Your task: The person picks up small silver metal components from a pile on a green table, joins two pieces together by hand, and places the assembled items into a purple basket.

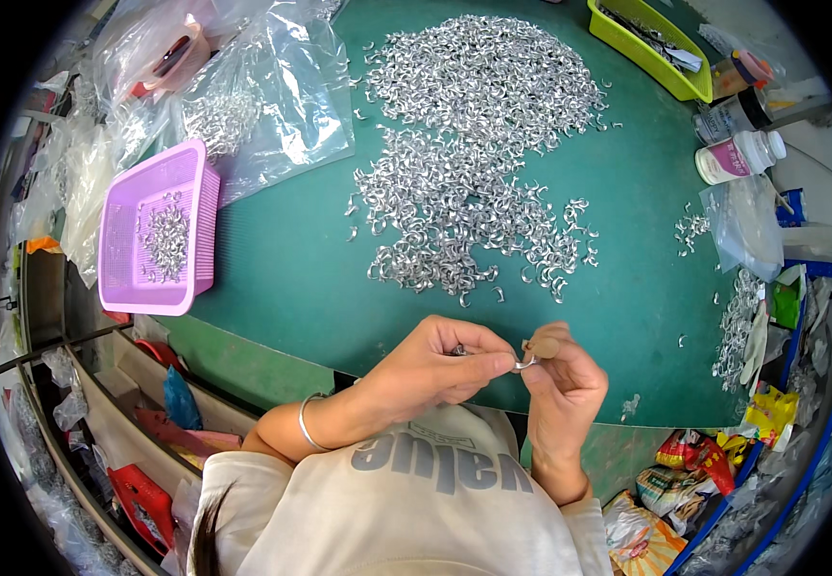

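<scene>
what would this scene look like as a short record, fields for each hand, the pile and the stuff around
left hand: fingertips on a small curved metal piece
right hand: fingertips on the same piece
pile: many silvery curved pieces, on green table
basket: purple, left side, some pieces inside
tray: yellow-green, far right
bag: clear plastic, beyond the basket

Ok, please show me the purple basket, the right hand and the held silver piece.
Purple basket (204, 235), head view: right side wall.
Right hand (567, 372), head view: middle.
Held silver piece (527, 364), head view: visible middle.
</scene>
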`<state>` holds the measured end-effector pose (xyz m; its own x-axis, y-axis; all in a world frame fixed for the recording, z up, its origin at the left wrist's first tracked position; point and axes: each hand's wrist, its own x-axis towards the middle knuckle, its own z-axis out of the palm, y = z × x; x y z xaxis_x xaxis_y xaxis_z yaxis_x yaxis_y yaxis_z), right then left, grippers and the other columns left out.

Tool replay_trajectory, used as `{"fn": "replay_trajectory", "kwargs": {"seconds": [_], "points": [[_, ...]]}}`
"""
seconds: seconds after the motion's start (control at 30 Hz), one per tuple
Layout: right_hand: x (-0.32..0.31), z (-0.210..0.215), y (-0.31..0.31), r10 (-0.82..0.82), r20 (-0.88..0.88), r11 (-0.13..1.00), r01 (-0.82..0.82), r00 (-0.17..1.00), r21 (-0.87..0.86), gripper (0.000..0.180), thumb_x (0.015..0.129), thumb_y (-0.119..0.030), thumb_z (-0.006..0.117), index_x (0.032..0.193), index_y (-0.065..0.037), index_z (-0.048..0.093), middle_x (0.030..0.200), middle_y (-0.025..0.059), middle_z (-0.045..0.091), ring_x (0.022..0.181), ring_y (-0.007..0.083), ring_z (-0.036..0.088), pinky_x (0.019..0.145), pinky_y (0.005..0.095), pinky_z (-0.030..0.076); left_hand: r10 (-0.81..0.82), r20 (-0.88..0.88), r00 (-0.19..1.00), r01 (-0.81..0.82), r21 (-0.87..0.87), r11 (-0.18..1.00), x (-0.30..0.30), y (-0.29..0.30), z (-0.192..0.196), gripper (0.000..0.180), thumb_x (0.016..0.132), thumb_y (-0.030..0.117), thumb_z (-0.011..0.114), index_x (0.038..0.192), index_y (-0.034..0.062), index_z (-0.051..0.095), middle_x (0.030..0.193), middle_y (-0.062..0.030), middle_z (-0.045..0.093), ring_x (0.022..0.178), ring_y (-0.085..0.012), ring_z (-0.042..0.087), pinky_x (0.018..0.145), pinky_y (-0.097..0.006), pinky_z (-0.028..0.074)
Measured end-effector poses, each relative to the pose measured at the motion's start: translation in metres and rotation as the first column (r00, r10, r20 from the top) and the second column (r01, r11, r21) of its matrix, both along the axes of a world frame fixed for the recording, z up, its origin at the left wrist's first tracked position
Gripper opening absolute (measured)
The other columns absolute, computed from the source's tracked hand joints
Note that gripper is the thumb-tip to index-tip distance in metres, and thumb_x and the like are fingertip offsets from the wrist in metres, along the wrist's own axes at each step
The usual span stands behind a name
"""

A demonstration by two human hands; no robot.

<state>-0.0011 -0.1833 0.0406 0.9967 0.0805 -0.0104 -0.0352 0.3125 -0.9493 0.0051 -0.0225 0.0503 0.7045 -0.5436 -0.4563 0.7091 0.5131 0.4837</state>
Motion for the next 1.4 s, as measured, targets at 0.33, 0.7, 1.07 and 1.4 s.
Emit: {"fn": "replay_trajectory", "kwargs": {"seconds": [0.33, 0.7, 1.07, 1.4], "points": [[0.008, -0.005, 0.001, -0.097, -0.092, 0.981, 0.079, 0.991, -0.179, 0.022, 0.071, 0.009, 0.061, 0.093, 0.006, 0.058, 0.085, 0.0089, 0.057, 0.078, 0.0162, 0.05, 0.07, 0.0279, 0.043, -0.002, -0.088, 0.996, -0.014, -0.183, 0.983, 0.0, 0.007, -0.015, 0.008, 0.081, 0.005, 0.048, 0.081, -0.0014, 0.053, 0.056, -0.0019, 0.042, 0.045, -0.0059, 0.028, 0.04, -0.021, 0.02], [0.03, -0.07, 0.004, 0.189, 0.336, 0.303, 0.27, 0.923, -0.914, 0.017, 0.07, -0.003, 0.065, 0.087, -0.004, 0.061, 0.083, 0.008, 0.055, 0.079, 0.0241, 0.05, 0.069, 0.034, 0.035, 0.18, 0.087, 0.98, -0.188, 0.086, 0.978, -0.004, 0.01, -0.055, 0.022, 0.08, 0.017, 0.043, 0.071, -0.0009, 0.05, 0.058, -0.0107, 0.048, 0.043, -0.01, 0.036, 0.036, -0.021, 0.024], [0.009, -0.025, -0.001, 0.104, -0.262, 0.973, -0.154, 0.959, -0.175, 0.011, 0.078, 0.005, 0.058, 0.088, 0.003, 0.061, 0.086, 0.0035, 0.06, 0.071, 0.0084, 0.044, 0.064, 0.0207, 0.037, 0.092, 0.56, 0.823, -0.411, 0.477, 0.777, 0.0, -0.001, -0.04, 0.017, 0.074, 0.004, 0.066, 0.091, 0.002, 0.065, 0.063, 0.0031, 0.044, 0.057, -0.0049, 0.038, 0.051, -0.019, 0.032], [0.002, -0.01, 0.003, 0.132, -0.084, 0.966, -0.147, 0.988, -0.212, 0.009, 0.078, 0.005, 0.058, 0.087, 0.004, 0.06, 0.085, 0.007, 0.06, 0.073, 0.0125, 0.046, 0.065, 0.0234, 0.038, 0.03, 0.596, 0.802, -0.405, 0.507, 0.761, -0.004, 0.003, -0.016, 0.016, 0.067, -0.001, 0.071, 0.083, 0.0021, 0.067, 0.059, 0.0036, 0.042, 0.054, -0.004, 0.036, 0.048, -0.02, 0.028]]}}
